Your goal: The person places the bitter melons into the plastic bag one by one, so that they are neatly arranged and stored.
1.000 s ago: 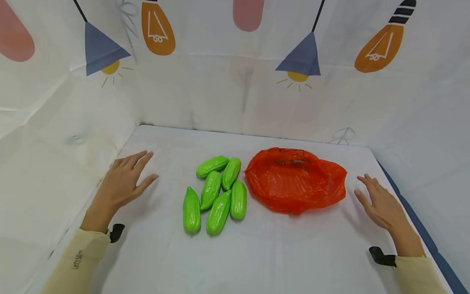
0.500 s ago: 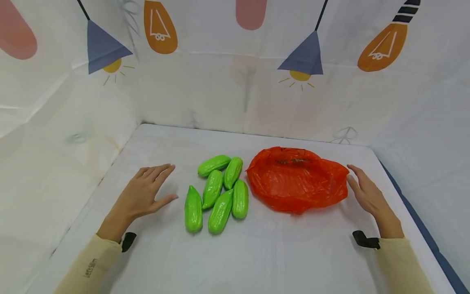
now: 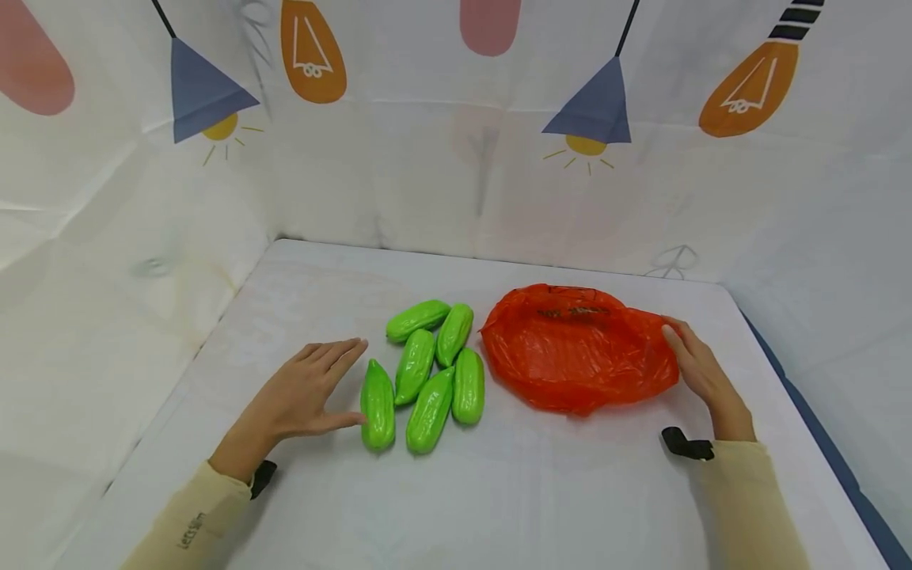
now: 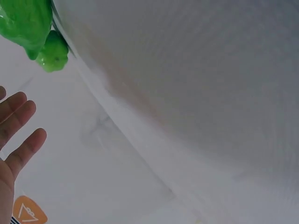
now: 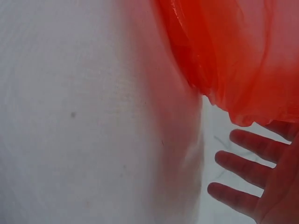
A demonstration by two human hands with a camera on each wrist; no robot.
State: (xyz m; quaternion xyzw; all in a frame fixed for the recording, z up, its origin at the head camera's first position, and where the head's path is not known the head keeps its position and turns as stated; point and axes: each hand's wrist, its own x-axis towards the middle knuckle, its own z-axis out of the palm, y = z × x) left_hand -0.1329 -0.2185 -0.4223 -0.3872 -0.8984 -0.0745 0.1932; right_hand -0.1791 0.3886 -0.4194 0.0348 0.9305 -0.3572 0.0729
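Several glossy green cucumbers (image 3: pixel 431 412) lie grouped on the white table. My left hand (image 3: pixel 302 392) is beside the leftmost cucumber (image 3: pixel 378 408), fingers straight and thumb spread, the thumb tip overlapping its side in the head view. In the left wrist view the fingers (image 4: pixel 23 151) are extended and apart from the cucumber (image 4: pixel 28 25) above them. To the right sits a red plastic bag (image 3: pixel 580 356), its mouth spread wide. At its right edge is my right hand (image 3: pixel 701 368), thumb and fingertips right at the rim. The right wrist view has straight, spread fingers (image 5: pixel 245 168) just below the bag (image 5: pixel 243 60).
The white table (image 3: pixel 513 491) meets a pale cloth wall (image 3: pixel 427 182) printed with lamps and bulbs at the back. More cloth hangs at the left and right sides. A dark blue strip (image 3: pixel 819 427) runs along the right edge.
My left hand has moved right to the leftmost cucumber. My right hand has moved left from beside the bag to its right rim. The cucumbers and the bag stay in place.
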